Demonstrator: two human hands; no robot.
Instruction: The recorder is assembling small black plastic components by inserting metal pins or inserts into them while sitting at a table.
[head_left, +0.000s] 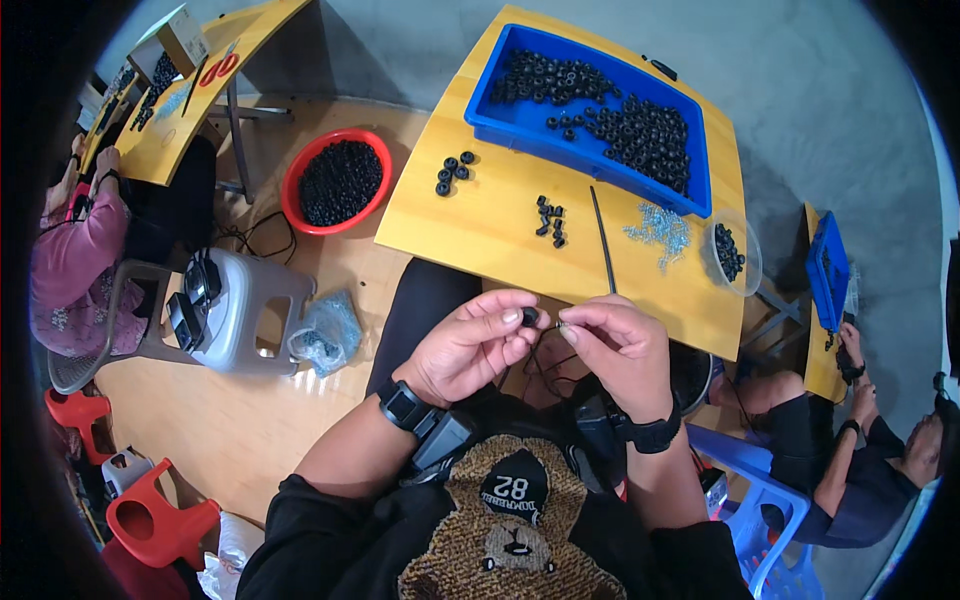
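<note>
My left hand [470, 345] pinches a black part [530, 316], its long axis unclear to me; just right of the part, not touching it, my right hand [630, 350] pinches something tiny [561, 324]; beyond the part sits the blue tray [525, 122].

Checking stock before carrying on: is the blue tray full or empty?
Neither: the blue tray is part-filled. Black pieces lie heaped over much of its floor, but bare blue shows toward the side nearest the person.
</note>
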